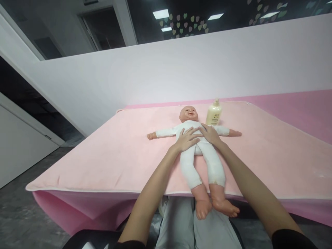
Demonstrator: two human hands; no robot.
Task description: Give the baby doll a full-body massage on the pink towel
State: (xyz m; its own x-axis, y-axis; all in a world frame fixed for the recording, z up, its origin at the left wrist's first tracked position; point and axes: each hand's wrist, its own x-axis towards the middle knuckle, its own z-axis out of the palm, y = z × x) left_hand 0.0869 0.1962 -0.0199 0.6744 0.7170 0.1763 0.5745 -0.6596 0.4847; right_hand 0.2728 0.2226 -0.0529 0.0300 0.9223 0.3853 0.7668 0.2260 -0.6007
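Note:
A baby doll (190, 171) in white cloth lies on its back, arms stretched out sideways and head away from me. Its bare feet hang past the table's near edge. My left hand (187, 139) rests on the left side of the doll's belly, fingers spread and pointing right. On the right side of the torso lies my right hand (210, 134), flat, its fingers reaching in beside those of the left. Neither hand grips anything. Just beyond the doll's right-hand arm stands a pale yellow pump bottle (214, 113), upright.
A pale pink blanket (103, 155) covers the table, over a darker pink cloth (85, 207) that hangs down in front. Behind it runs a white wall (166, 72) with dark glass above. My legs (178, 224) are under the near edge.

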